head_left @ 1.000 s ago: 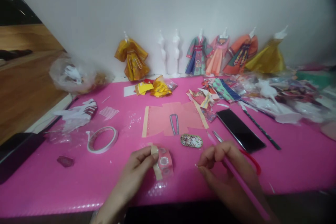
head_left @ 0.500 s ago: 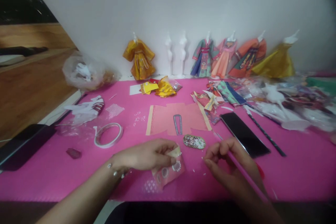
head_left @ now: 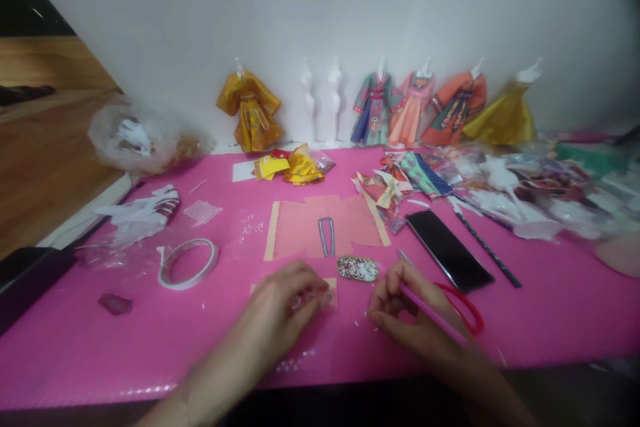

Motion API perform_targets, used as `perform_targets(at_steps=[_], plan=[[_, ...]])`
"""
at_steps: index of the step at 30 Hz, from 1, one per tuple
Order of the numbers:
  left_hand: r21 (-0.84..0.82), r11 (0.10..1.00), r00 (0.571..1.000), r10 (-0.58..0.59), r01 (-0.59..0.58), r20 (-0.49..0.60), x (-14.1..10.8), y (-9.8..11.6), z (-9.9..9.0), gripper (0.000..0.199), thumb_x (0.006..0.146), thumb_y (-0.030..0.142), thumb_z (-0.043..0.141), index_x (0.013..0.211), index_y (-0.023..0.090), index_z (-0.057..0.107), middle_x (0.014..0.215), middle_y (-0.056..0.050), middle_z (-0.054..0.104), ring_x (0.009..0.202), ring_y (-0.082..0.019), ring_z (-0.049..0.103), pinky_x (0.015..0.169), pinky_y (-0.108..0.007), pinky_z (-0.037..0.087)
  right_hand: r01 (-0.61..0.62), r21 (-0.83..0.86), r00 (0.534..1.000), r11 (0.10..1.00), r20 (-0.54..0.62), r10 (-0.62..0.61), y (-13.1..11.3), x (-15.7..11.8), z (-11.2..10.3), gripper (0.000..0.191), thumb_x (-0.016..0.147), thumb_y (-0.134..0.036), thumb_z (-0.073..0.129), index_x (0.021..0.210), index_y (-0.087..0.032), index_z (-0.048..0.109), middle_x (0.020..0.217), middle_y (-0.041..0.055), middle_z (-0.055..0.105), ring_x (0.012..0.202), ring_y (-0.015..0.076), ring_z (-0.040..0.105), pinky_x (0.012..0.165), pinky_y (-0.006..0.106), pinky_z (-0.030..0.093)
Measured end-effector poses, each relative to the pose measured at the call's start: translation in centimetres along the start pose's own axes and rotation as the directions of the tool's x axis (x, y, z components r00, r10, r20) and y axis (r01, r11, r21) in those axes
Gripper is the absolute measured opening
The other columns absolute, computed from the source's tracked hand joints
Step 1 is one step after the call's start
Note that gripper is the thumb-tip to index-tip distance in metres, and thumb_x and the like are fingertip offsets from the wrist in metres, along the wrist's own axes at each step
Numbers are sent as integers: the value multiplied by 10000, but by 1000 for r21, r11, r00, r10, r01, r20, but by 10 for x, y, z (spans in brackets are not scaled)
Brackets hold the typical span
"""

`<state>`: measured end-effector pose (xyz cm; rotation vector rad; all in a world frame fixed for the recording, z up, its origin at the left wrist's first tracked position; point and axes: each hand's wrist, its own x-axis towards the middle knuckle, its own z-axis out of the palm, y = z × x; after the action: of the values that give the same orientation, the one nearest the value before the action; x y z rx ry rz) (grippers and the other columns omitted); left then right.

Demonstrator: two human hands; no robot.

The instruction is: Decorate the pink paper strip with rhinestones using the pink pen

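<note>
My left hand (head_left: 285, 310), blurred, is closed on a small pink cloth piece (head_left: 330, 293) that lies low over the table, mostly hidden under the fingers. My right hand (head_left: 407, 313) is closed around a pink pen-like stick (head_left: 435, 317), just right of the cloth piece. Between and beyond the hands sits an oval dish (head_left: 357, 268) of tiny multicoloured beads. Behind it lies a flat salmon-pink cloth (head_left: 300, 223) with cream side edges, and a dark beaded loop (head_left: 327, 237) rests on it.
A tape roll (head_left: 189, 263) lies left of my left hand. Beyond my right hand are a black phone (head_left: 450, 250) and red-handled scissors (head_left: 467, 310). Dressed figurines (head_left: 250, 110) stand along the wall. Plastic bags and scraps (head_left: 520, 193) crowd the right side.
The view has shifted, so most things appear further left. My left hand has turned over the small pink cloth piece, which now lies flatter and more covered. More of the red scissors handle shows.
</note>
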<state>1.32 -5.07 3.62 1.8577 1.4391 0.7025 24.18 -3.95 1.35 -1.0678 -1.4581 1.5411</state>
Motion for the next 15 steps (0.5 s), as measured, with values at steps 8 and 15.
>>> perform_targets(at_steps=[8, 15], plan=[[-522, 849, 987, -138, 75, -83, -15, 21, 55, 81, 759, 243, 736, 828, 222, 772, 814, -47, 692, 746, -197, 614, 663, -308, 474, -9, -17, 999, 1000, 53, 9, -4, -3, 5, 301, 769, -98, 618, 793, -244, 356, 752, -37, 604, 637, 116, 539, 558, 245, 429], [-553, 830, 964, -201, 72, -175, -19, 18, 67, 96, 792, 286, 711, 729, 235, 762, 708, -25, 651, 668, -179, 567, 604, -299, 432, 59, -59, 998, 996, 38, -57, -8, -4, 7, 287, 775, -73, 612, 790, -237, 377, 734, -42, 595, 637, 114, 520, 587, 241, 445]])
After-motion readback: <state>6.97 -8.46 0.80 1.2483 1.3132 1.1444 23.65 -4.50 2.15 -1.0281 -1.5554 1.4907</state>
